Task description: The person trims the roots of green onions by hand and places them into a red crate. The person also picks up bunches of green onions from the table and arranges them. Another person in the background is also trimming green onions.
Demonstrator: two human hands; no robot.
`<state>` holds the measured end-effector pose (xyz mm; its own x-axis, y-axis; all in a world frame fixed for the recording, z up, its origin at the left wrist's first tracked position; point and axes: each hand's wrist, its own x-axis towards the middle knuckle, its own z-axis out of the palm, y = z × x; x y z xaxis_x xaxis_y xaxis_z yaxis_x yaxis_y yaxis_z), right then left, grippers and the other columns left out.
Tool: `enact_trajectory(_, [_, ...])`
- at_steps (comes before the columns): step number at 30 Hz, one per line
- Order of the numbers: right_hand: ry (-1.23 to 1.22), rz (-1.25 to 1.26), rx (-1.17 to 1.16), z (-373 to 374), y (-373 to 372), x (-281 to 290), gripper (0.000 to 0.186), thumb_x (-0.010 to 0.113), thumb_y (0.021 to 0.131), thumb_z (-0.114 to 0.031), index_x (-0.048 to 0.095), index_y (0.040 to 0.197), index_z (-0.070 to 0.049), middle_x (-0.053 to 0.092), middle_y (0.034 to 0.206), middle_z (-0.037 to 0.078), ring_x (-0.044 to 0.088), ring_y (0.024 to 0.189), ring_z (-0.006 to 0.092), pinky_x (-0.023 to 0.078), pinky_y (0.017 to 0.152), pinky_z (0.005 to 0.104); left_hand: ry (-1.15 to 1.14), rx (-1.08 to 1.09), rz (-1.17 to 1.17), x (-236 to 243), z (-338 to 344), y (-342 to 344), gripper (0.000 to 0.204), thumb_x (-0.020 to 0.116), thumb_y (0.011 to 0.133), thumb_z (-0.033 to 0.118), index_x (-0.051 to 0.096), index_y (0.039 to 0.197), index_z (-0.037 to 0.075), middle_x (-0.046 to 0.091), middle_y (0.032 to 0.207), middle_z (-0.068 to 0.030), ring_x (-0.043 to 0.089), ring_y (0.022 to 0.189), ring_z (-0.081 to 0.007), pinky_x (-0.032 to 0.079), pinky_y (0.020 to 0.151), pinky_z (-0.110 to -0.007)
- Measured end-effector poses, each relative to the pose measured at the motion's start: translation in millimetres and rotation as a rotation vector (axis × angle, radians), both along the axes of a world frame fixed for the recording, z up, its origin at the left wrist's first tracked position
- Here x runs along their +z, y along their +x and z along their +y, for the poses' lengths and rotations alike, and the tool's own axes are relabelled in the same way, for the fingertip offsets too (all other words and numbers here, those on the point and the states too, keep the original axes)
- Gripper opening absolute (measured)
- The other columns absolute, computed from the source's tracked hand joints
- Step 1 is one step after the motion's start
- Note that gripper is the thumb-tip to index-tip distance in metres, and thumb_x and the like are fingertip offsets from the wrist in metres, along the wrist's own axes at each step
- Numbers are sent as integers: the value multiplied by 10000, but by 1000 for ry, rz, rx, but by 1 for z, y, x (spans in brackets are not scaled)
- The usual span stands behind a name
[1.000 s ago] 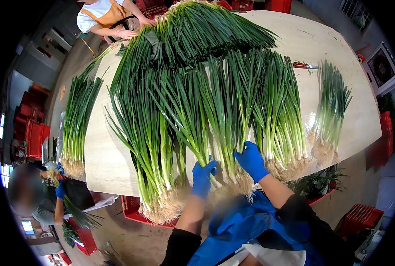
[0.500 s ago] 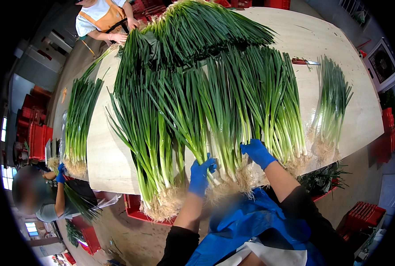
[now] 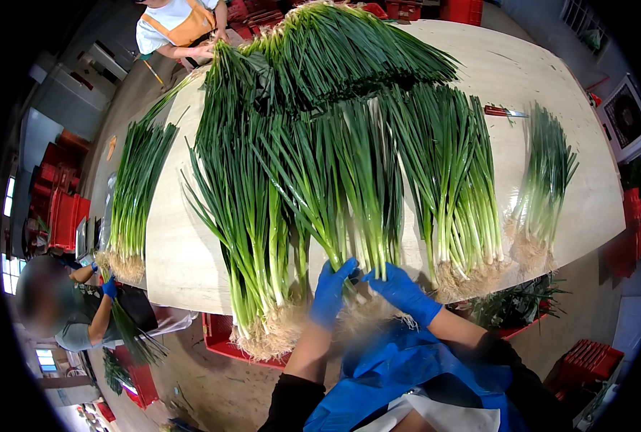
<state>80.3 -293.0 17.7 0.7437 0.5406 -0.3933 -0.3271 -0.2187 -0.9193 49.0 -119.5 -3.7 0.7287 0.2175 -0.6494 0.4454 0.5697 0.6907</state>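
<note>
Spring onions with long green leaves and pale stringy roots lie side by side along the near edge of the table. In the middle, my left hand (image 3: pixel 329 291), in a blue glove, closes on the lower stalks of one bunch of spring onions (image 3: pixel 312 209). Close to its right, my gloved right hand (image 3: pixel 407 295) is closed round the white stalks of another bunch (image 3: pixel 367 194). Roots hang below both hands, partly hidden by them. A thick bunch (image 3: pixel 252 252) lies to the left, and more spring onions (image 3: pixel 459 194) lie to the right.
A large heap (image 3: pixel 356 50) covers the table's far side. A red-handled knife (image 3: pixel 504 111) lies near a separate bunch (image 3: pixel 544 187) at the right. Another bunch (image 3: pixel 130 201) lies left. One person (image 3: pixel 180 29) works at the far side, another (image 3: pixel 83 324) at the left.
My right hand has moved left and down toward my left hand, drawing stalks along. A gap of bare table has opened beside the right-hand spring onions. The view has shifted slightly.
</note>
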Motion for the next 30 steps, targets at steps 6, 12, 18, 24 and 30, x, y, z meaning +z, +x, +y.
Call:
enact_trajectory(6, [-449, -470, 422, 27, -23, 14, 457, 607, 839, -402, 601, 1086, -18, 597, 1017, 232, 611, 912, 376, 497, 782, 446, 68, -52, -62, 10, -6, 1, 459, 711, 808, 138, 466, 1177, 17, 613, 952, -100, 617, 811, -195, 517, 698, -339])
enact_trajectory(12, [-570, -580, -100, -8, 10, 3, 615, 635, 796, -527, 593, 1144, -22, 605, 1059, 200, 617, 955, 347, 499, 826, 417, 814, 22, -53, -36, 13, -9, 606, 662, 813, 149, 383, 1331, 8, 598, 1049, -154, 616, 914, -258, 532, 739, -358])
enact_trajectory(18, [-822, -630, 4, -21, 8, -26, 750, 691, 765, -459, 469, 1285, 35, 585, 1118, 262, 604, 1005, 368, 499, 832, 419, 1392, -148, -147, 24, -20, 6, 673, 646, 810, 56, 350, 1414, 88, 530, 1225, -191, 562, 1059, -264, 488, 866, -348])
enact_trajectory(24, [-508, -223, -72, -8, 18, -13, 643, 691, 754, -209, 426, 1282, 48, 617, 1048, 225, 621, 960, 335, 500, 811, 386, 757, -278, -49, -13, -48, 30, 666, 688, 796, 110, 366, 1363, -30, 569, 1173, -176, 595, 988, -221, 492, 828, -338])
enact_trajectory(30, [45, 385, 1, -32, 36, -4, 329, 621, 773, -61, 555, 1081, 32, 634, 930, 119, 620, 880, 204, 494, 759, 303, -68, -335, -95, -4, -27, 47, 500, 666, 790, 90, 507, 1255, -4, 632, 970, -100, 616, 890, -192, 503, 800, -335])
